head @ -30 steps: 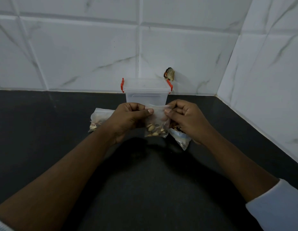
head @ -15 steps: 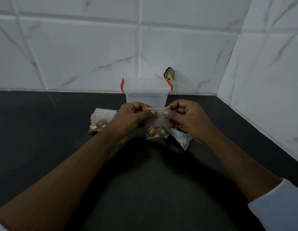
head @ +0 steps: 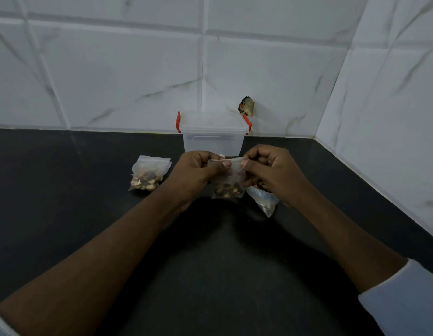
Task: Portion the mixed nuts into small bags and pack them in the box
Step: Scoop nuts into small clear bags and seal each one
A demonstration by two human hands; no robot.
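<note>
A small clear bag of mixed nuts [head: 228, 189] hangs upright between both hands, nuts settled at its bottom. My left hand [head: 198, 173] pinches the left end of its top strip and my right hand [head: 268, 172] pinches the right end. Another filled bag [head: 148, 174] lies on the black counter to the left. A larger clear bag [head: 264, 202] with nuts lies partly under my right hand. Behind the hands stands the clear plastic box [head: 213, 135] with its lid on and red clips.
The black counter [head: 210, 263] meets white tiled walls at the back and on the right, forming a corner. A small dark crumpled object [head: 247, 106] sticks on the back wall just right of the box.
The held bag has dropped slightly toward the counter and my thumbs have closed in along its top strip. The other bags and the box have not moved.
</note>
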